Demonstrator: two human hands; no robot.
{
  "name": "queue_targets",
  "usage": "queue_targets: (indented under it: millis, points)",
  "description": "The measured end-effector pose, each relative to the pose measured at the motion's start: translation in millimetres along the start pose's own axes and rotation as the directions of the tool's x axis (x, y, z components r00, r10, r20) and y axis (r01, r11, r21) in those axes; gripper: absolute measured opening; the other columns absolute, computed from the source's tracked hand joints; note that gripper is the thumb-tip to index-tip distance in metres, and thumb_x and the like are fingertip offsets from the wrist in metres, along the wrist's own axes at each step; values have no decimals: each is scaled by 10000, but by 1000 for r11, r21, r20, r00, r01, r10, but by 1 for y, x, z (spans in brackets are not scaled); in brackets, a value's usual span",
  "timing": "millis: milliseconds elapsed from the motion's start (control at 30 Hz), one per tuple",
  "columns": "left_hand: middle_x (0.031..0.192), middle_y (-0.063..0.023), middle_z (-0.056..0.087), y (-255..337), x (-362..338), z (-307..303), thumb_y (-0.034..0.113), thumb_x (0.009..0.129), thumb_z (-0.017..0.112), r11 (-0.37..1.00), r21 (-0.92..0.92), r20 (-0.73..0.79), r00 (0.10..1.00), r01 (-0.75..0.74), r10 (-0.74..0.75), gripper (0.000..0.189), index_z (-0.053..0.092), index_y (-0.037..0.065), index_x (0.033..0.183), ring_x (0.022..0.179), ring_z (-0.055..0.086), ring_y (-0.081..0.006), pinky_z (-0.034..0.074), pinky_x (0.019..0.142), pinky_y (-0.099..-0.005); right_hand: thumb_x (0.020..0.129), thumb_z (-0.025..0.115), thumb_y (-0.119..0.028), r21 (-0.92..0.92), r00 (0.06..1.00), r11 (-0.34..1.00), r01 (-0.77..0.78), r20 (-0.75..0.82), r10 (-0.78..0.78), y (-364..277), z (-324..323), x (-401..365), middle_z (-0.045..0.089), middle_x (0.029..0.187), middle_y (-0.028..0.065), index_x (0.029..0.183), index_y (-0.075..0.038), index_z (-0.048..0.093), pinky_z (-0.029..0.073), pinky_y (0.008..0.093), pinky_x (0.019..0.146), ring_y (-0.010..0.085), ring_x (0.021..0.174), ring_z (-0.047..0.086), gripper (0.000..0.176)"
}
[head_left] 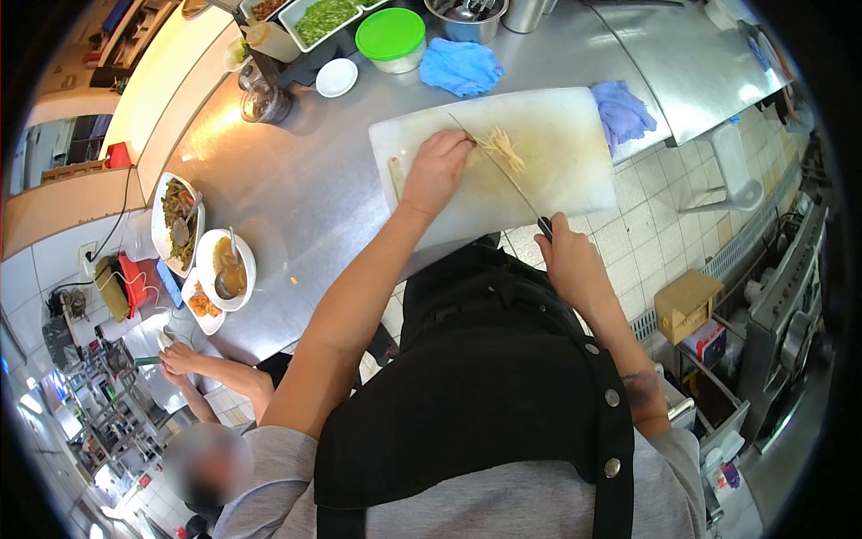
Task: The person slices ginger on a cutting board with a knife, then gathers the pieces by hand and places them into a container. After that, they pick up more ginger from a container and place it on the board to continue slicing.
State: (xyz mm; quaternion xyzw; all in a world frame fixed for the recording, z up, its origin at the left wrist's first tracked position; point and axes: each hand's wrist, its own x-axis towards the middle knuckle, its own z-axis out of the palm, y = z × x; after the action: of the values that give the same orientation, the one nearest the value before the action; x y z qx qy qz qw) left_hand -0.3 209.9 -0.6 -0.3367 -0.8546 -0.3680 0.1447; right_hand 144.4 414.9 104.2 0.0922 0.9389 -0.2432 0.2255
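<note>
A white cutting board (566, 135) lies on the steel counter, with thin pale yellow strips (503, 149) near its middle. My right hand (569, 260) is closed round the black handle of a long knife (510, 178), whose blade slants across the board to the upper left. On the board's left part, my left hand (438, 169) has its fingers curled together beside the blade, over something too hidden to make out. Another pale piece (395, 178) lies by the board's left edge.
Blue cloth (461, 67), purple cloth (621, 114), a green-lidded tub (391, 36) and a small white lid (337, 78) surround the board's far side. Food bowls (249, 269) stand at left. Another person's hands (180, 359) hold a phone at lower left. A cardboard box (687, 304) is at right.
</note>
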Motion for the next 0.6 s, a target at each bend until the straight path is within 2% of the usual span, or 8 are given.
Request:
queue_targets:
  millis: [67, 167, 467, 567, 600]
  points:
    - [1088, -118, 660, 0, -1, 1, -40, 769, 666, 1000, 9, 9, 1000, 2, -2, 231, 682, 14, 993, 1053, 620, -314, 506, 926, -397, 997, 552, -252, -17, 999, 999, -42, 23, 42, -9, -6, -5, 655, 764, 300, 1025, 3, 442, 505, 595, 654, 509, 747, 647, 279]
    - [1070, -89, 645, 0, -1, 2, -3, 772, 661, 999, 41, -5, 1000, -17, 17, 219, 673, 21, 989, 1064, 615, -280, 492, 925, -391, 994, 553, -244, 31, 1000, 999, -14, 8, 13, -3, 7, 2, 656, 777, 307, 1032, 5, 437, 507, 598, 663, 512, 758, 647, 277]
    - [1045, -84, 643, 3, 1, 0, 12, 804, 657, 999, 53, 20, 1000, -2, 1, 188, 675, 16, 991, 1051, 611, -278, 485, 932, -383, 994, 549, -239, 99, 994, 993, 69, -96, -60, -21, 27, 64, 640, 816, 346, 1042, 30, 447, 485, 606, 695, 532, 800, 628, 292]
    - [1044, -81, 646, 1, -2, 1, 16, 797, 662, 998, 57, 23, 1000, -4, 2, 193, 676, 22, 990, 1055, 612, -275, 487, 929, -383, 995, 552, -247, 159, 982, 974, 159, -125, -140, 0, 30, 59, 642, 822, 341, 1038, 29, 452, 485, 601, 689, 529, 796, 628, 296]
    - [1047, -80, 647, 0, -2, 1, 15, 794, 663, 998, 55, 13, 1000, -9, 9, 196, 677, 25, 989, 1057, 612, -274, 487, 929, -383, 997, 553, -247, 127, 989, 984, 125, -96, -113, 3, 24, 54, 642, 816, 338, 1034, 27, 452, 484, 600, 685, 527, 792, 628, 295]
